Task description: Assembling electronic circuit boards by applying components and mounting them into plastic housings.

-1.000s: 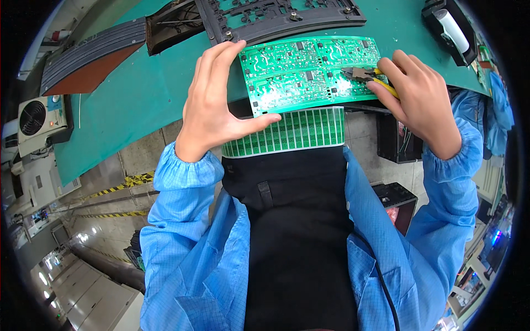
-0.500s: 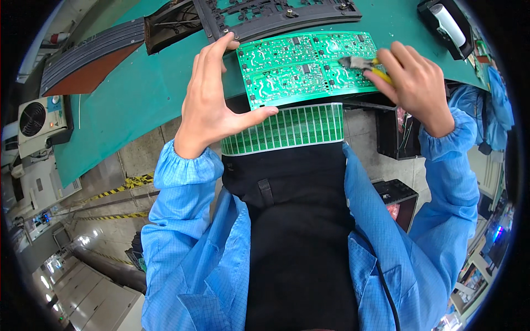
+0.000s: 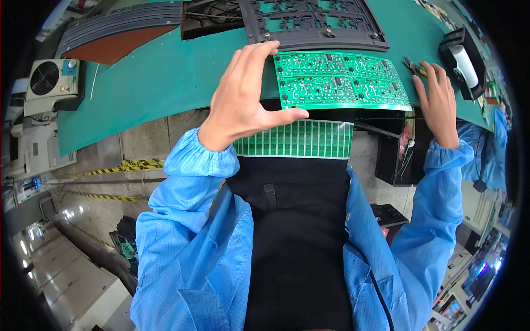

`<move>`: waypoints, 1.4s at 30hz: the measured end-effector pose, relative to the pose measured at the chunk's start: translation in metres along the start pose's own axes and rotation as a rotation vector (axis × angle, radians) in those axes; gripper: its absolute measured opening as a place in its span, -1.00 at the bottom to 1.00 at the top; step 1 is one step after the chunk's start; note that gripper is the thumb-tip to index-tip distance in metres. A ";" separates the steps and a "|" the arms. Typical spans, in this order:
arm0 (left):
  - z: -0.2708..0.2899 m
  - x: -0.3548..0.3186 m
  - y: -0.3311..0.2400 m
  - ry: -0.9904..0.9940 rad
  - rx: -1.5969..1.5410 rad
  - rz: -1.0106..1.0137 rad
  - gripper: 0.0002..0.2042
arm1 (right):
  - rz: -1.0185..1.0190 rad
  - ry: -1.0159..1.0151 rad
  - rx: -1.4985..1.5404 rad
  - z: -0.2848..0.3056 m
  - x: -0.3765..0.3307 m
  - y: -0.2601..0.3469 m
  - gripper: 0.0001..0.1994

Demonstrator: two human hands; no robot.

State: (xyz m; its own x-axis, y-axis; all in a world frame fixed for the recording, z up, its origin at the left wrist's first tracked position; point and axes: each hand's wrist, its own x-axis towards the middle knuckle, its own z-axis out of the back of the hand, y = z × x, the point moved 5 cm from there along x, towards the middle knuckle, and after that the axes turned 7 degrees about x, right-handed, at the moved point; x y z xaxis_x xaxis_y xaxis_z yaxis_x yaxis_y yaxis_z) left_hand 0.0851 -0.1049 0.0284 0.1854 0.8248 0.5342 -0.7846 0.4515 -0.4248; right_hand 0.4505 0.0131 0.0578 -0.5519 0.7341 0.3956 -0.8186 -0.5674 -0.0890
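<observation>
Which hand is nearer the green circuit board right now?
Left. The left hand grips the green circuit board at its left edge; the right hand lies just beyond its right edge, not touching.

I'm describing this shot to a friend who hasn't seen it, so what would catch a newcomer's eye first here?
First, the bright green circuit board lying at the near edge of the green bench, with the left hand gripping its left end. The right hand rests flat on the bench just past the board's right end, beside a small yellow-handled tool. A striped green panel lies just below the board, above the blue sleeves.
</observation>
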 end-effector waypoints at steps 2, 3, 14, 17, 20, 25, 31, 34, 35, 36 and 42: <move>-0.001 0.000 0.001 -0.018 0.001 -0.006 -0.01 | -0.013 0.027 0.021 0.004 0.005 0.005 -0.60; -0.001 0.000 0.001 -0.020 0.002 -0.006 -0.01 | 0.013 0.069 -0.032 0.006 0.007 0.007 -0.59; -0.003 -0.005 -0.003 -0.065 0.055 -0.082 0.00 | -0.020 0.375 0.119 0.007 -0.001 -0.026 -0.65; -0.003 -0.006 -0.004 -0.049 0.067 -0.084 0.02 | -0.166 0.341 0.196 0.018 0.012 -0.003 -0.68; -0.002 -0.006 -0.003 -0.034 0.067 -0.089 0.04 | -0.030 0.180 0.457 0.040 0.033 0.052 -0.66; 0.003 -0.004 -0.003 -0.017 0.044 -0.081 0.05 | 0.220 0.295 0.496 0.042 0.038 0.144 -0.74; 0.004 0.001 -0.007 -0.025 0.073 -0.102 0.05 | 0.404 0.164 0.296 0.039 0.038 0.168 -0.63; 0.005 0.001 -0.008 -0.026 0.063 -0.094 0.05 | 0.403 0.190 0.291 0.038 0.040 0.165 -0.64; 0.005 0.001 -0.008 -0.027 0.057 -0.091 0.05 | 0.406 0.201 0.306 0.038 0.040 0.166 -0.64; 0.005 0.000 -0.008 -0.025 0.052 -0.092 0.05 | 0.406 0.213 0.322 0.038 0.039 0.166 -0.64; 0.001 -0.002 -0.007 -0.015 0.056 -0.086 0.05 | 0.465 0.157 0.199 0.037 0.041 0.177 -0.63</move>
State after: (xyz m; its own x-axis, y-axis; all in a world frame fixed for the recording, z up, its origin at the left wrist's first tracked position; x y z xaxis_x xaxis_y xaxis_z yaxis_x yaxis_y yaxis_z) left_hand 0.0893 -0.1103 0.0308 0.2452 0.7783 0.5781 -0.7981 0.5005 -0.3354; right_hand 0.2890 -0.0707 0.0919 -0.8792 0.4265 0.2123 -0.4441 -0.8951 -0.0407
